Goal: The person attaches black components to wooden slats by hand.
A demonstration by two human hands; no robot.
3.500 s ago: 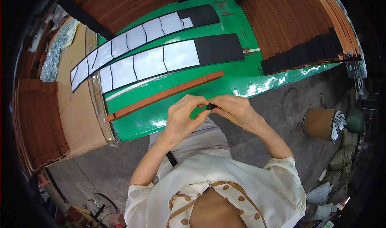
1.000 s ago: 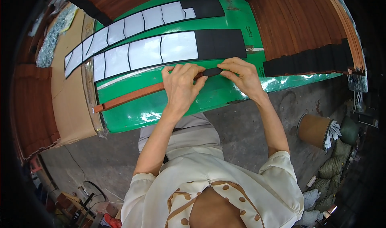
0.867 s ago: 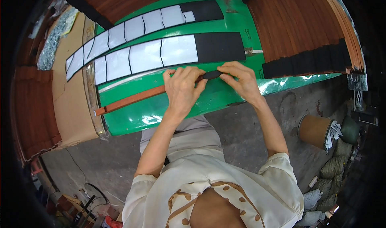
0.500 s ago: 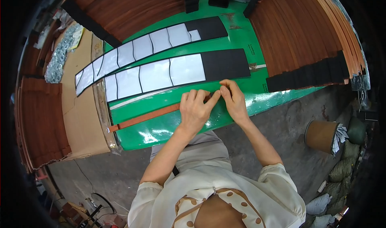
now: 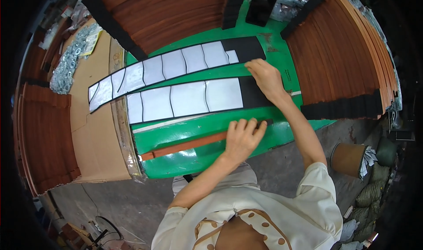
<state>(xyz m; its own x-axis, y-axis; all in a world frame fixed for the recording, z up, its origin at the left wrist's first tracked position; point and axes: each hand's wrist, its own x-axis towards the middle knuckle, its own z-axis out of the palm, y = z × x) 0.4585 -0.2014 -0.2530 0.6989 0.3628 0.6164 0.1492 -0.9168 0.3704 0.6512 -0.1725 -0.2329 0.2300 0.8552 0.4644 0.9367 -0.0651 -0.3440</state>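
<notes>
A narrow reddish-brown strip [image 5: 189, 145] with a dark far end lies near the table's front edge. My left hand [image 5: 243, 137] is closed on it toward its right end, fingers curled over the top. My right hand [image 5: 269, 78] reaches over the right end of two long black strips with white sheets on them. Its fingers are pinched together beside the small white piece at the end of the far strip [image 5: 194, 58]; whatever they hold is hidden. The near strip [image 5: 187, 98] lies between my hands, its black end partly under my right forearm.
Tall stacks of brown slats with black ends stand at the back [image 5: 172, 16] and right [image 5: 339, 60]. A dark phone-like slab [image 5: 261, 5] lies behind. Metal rings [image 5: 66, 69] sit on cardboard [image 5: 94, 148] at left. A brown bin [image 5: 348, 158] stands on the floor.
My right hand has left my left hand and moved away from me, up to the end of the far strip. The left hand stays on the brown strip. The view has shifted.
</notes>
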